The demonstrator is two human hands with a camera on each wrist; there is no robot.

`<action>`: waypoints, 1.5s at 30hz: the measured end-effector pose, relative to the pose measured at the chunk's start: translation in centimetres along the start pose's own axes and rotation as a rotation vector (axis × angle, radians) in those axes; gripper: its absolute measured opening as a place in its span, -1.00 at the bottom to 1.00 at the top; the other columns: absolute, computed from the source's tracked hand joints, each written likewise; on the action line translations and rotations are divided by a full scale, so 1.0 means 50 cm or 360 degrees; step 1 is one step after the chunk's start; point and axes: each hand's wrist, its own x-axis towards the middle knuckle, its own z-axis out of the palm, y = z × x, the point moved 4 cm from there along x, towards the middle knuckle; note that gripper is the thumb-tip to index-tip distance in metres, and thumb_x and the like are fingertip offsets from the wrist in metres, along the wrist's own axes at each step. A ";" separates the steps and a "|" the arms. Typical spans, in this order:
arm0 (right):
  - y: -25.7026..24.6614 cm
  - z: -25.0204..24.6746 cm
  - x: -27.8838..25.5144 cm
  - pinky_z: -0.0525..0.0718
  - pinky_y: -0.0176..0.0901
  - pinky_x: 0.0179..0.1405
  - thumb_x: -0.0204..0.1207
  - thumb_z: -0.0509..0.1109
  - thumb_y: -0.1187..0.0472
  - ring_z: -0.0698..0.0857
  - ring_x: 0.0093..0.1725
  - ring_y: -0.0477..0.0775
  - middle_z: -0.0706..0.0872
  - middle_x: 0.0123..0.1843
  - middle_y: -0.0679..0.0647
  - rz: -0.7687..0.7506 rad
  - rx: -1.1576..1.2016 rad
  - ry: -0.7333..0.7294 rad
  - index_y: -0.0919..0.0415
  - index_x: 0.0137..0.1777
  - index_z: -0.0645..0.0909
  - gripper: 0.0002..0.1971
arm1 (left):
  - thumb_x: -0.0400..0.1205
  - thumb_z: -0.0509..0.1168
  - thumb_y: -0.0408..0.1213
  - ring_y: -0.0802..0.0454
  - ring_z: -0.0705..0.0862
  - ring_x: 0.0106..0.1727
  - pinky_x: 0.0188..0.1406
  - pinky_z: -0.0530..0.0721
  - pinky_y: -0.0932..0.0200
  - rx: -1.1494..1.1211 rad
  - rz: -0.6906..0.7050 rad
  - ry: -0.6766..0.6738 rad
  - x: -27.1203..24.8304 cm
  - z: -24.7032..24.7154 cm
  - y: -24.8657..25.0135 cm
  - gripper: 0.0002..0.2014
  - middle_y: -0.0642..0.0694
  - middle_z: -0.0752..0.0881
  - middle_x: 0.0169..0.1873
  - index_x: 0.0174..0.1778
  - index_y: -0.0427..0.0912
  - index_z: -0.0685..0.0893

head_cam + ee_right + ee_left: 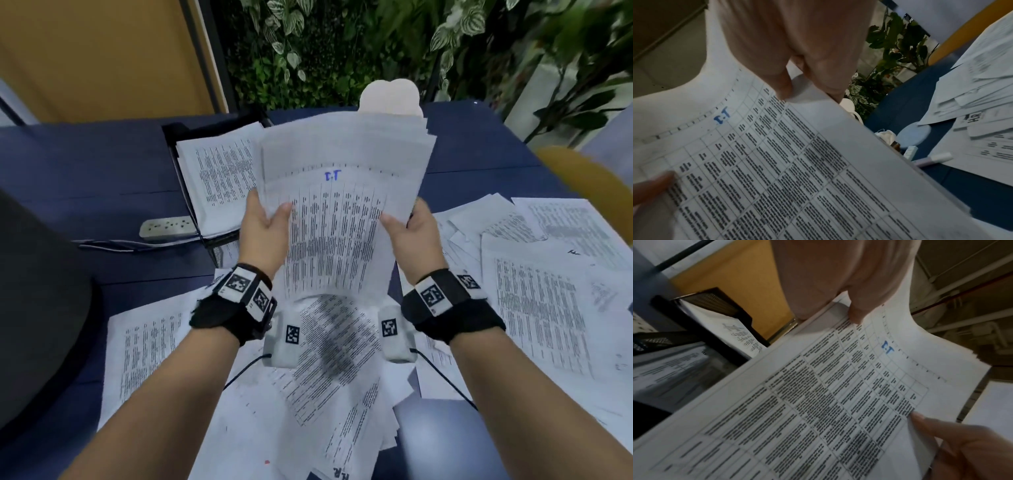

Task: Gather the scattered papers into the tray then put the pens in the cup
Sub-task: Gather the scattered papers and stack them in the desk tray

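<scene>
Head view: both hands grip one sheaf of papers [342,212] above the counter [102,164]. The left hand [263,229] pinches the sheaf's left edge, thumb on the printed face and fingers [857,316] curled behind; the right hand [416,233] clamps the right edge the same way. The sheaf is held up, bowed, its far end just beside the tray [174,137] and not yet inside it.

Progress, as judged: the paper stage is partly done. One black tray stands at the far left of the counter and already holds a stack of printed sheets [222,178]. Still to gather — the loose sheets [548,274] spread on the right and those under the forearms; they overlap too heavily to count, clearly more than ten. The pen stage appears untouched.

Counts:
- hands: two, both occupied
- tray: one
- sheaf in hand: one, many sheets, number not readable
- pens: one marker-like pen [935,159] visible in the right wrist view, lying on the counter beside loose sheets; others may be hidden
- cup: none identifiable — a pale rounded object [390,97] behind the sheaf cannot be told
</scene>
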 end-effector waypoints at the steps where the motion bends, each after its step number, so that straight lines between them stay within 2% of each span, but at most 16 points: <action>1: -0.017 0.004 0.001 0.64 -0.21 0.22 0.59 0.32 0.38 0.71 0.13 -0.12 0.71 0.12 -0.07 -0.0054 0.0029 0.0001 0.09 0.23 0.47 -0.72 | 0.71 0.20 -0.29 0.23 0.51 0.34 0.45 0.34 0.31 -0.0049 0.0066 0.0001 0.004 -0.001 0.012 -0.44 0.09 0.50 0.37 0.61 -0.18 0.16; 4: -0.029 0.011 0.002 0.61 -0.20 0.26 0.58 0.30 0.42 0.68 0.21 -0.06 0.68 0.19 -0.04 -0.0074 0.0075 -0.0026 0.14 0.31 0.40 -0.65 | 0.72 0.18 -0.32 0.36 0.42 0.26 0.23 0.36 0.57 -0.0097 0.0060 -0.0020 0.006 -0.002 0.015 -0.42 0.23 0.42 0.32 0.62 -0.18 0.10; 8: 0.002 0.007 0.008 0.66 -0.04 0.17 0.52 0.36 0.40 0.69 0.10 0.04 0.67 0.01 -0.12 0.0029 -0.0062 0.0012 0.13 0.19 0.45 -0.69 | 0.69 0.21 -0.40 0.33 0.65 -0.01 0.06 0.65 0.39 -0.0060 -0.0058 0.0017 0.020 -0.017 -0.039 -0.73 0.11 0.65 0.02 0.27 -0.12 0.38; 10: 0.020 0.006 0.010 0.67 0.02 0.18 0.48 0.36 0.40 0.72 0.11 0.06 0.71 0.03 -0.07 0.0119 -0.0052 0.0004 0.15 0.20 0.48 -0.68 | 0.66 0.26 -0.40 0.05 0.70 0.09 0.23 0.66 0.06 -0.0107 -0.0134 0.0056 0.028 -0.026 -0.067 -0.82 -0.06 0.70 0.05 0.12 -0.12 0.46; 12: 0.035 0.014 0.010 0.67 0.04 0.20 0.41 0.34 0.40 0.73 0.15 0.08 0.75 0.13 0.04 0.0220 0.0052 -0.0048 0.17 0.30 0.49 -0.56 | 0.63 0.27 -0.45 -0.12 0.69 0.14 0.16 0.65 0.02 -0.0173 -0.0211 0.0025 0.033 -0.024 -0.084 -0.83 -0.09 0.71 0.02 0.03 -0.10 0.51; 14: 0.045 0.024 0.012 0.65 -0.05 0.17 0.43 0.30 0.43 0.72 0.17 0.08 0.75 0.14 0.05 0.0262 0.0087 -0.0066 0.19 0.37 0.48 -0.52 | 0.62 0.26 -0.48 0.01 0.67 0.12 0.11 0.59 0.17 -0.0175 -0.0263 -0.0097 0.033 -0.009 -0.089 -0.75 0.01 0.71 0.02 0.16 -0.12 0.52; 20: 0.030 0.019 0.017 0.66 -0.32 -0.01 0.55 0.24 0.47 0.71 0.00 -0.21 0.73 0.09 -0.02 0.0109 0.0015 0.0045 0.21 0.30 0.47 -0.65 | 0.66 0.28 -0.22 0.06 0.60 0.30 0.38 0.51 0.01 -0.0046 -0.0217 -0.0084 0.039 0.010 -0.080 -0.54 -0.05 0.63 0.29 0.46 -0.17 0.33; 23: 0.039 0.022 0.012 0.65 -0.28 0.10 0.55 0.20 0.50 0.68 0.02 -0.21 0.70 0.16 0.01 0.0115 -0.0009 -0.0003 0.23 0.39 0.43 -0.57 | 0.62 0.36 -0.27 0.07 0.63 0.19 0.37 0.52 -0.02 -0.0007 -0.0259 -0.0068 0.042 0.004 -0.093 -0.59 0.07 0.64 0.13 0.35 -0.13 0.40; 27: 0.062 0.026 0.015 0.59 -0.18 0.23 0.55 0.22 0.47 0.67 0.18 -0.06 0.69 0.24 0.03 0.0156 -0.0062 -0.0072 0.18 0.42 0.45 -0.55 | 0.62 0.34 -0.17 0.04 0.63 0.28 0.36 0.54 -0.04 0.0077 -0.0280 -0.0157 0.040 0.008 -0.103 -0.54 -0.06 0.68 0.27 0.43 -0.18 0.50; 30: 0.082 0.011 0.019 0.65 -0.07 0.15 0.53 0.39 0.25 0.71 0.07 -0.01 0.76 0.07 -0.02 0.0244 -0.0284 -0.0148 0.16 0.17 0.64 -0.78 | 0.65 0.30 -0.32 0.02 0.65 0.26 0.36 0.55 -0.02 -0.0084 -0.0217 -0.0025 0.046 -0.002 -0.090 -0.62 -0.08 0.70 0.22 0.40 -0.22 0.52; 33: 0.116 -0.016 0.015 0.64 -0.12 -0.11 0.45 0.51 0.13 0.69 -0.16 0.03 0.76 -0.18 0.00 0.0373 -0.0431 -0.0152 0.16 -0.18 0.69 -0.88 | 0.55 0.41 -0.02 -0.18 0.53 0.43 0.42 0.47 -0.22 -0.0215 -0.0402 0.0166 0.055 -0.027 -0.093 -0.25 -0.20 0.48 0.48 0.59 -0.19 0.25; 35: 0.130 -0.030 0.011 0.69 0.00 0.01 0.40 0.56 0.17 0.75 -0.03 0.12 0.81 -0.09 0.06 0.0471 -0.0270 -0.0081 0.14 -0.12 0.71 -0.89 | 0.21 0.45 0.41 -0.33 0.50 0.43 0.32 0.46 -0.45 -0.0280 -0.0564 0.0240 0.065 -0.047 -0.123 0.03 -0.20 0.41 0.53 0.56 0.15 0.20; 37: 0.127 -0.032 0.005 0.70 0.14 0.08 0.44 0.51 0.31 0.74 0.11 0.29 0.79 0.06 0.20 0.0566 0.0191 0.0000 0.23 0.04 0.70 -0.82 | 0.00 0.43 0.56 -0.25 0.59 0.37 0.26 0.50 -0.44 -0.0296 -0.0575 0.0243 0.096 -0.062 -0.184 0.05 -0.09 0.56 0.42 0.43 0.29 0.33; 40: 0.095 -0.015 -0.002 0.71 0.19 0.14 0.54 0.37 0.41 0.72 0.19 0.29 0.72 0.23 0.29 0.0584 0.0875 -0.0003 0.34 0.35 0.55 -0.63 | 0.21 0.50 0.35 -0.16 0.69 0.24 0.24 0.60 -0.33 -0.0499 -0.0564 0.0235 0.075 -0.052 -0.161 -0.10 -0.10 0.70 0.24 0.41 0.03 0.43; 42: 0.079 -0.001 -0.005 0.71 0.18 0.13 0.58 0.32 0.39 0.73 0.18 0.24 0.72 0.25 0.23 0.0550 0.0921 -0.0057 0.26 0.40 0.52 -0.62 | 0.35 0.53 0.06 -0.17 0.71 0.21 0.23 0.63 -0.29 -0.0661 -0.0504 0.0215 0.050 -0.033 -0.122 -0.23 -0.17 0.69 0.22 0.42 -0.16 0.44; 45: 0.064 -0.013 -0.001 0.66 0.15 0.22 0.56 0.36 0.40 0.71 0.21 0.25 0.73 0.22 0.22 0.0530 0.0704 0.0167 0.32 0.36 0.54 -0.64 | 0.57 0.42 -0.18 -0.23 0.68 0.25 0.22 0.59 -0.38 -0.0887 -0.0554 0.0150 0.035 -0.035 -0.102 -0.40 -0.25 0.67 0.26 0.49 -0.22 0.37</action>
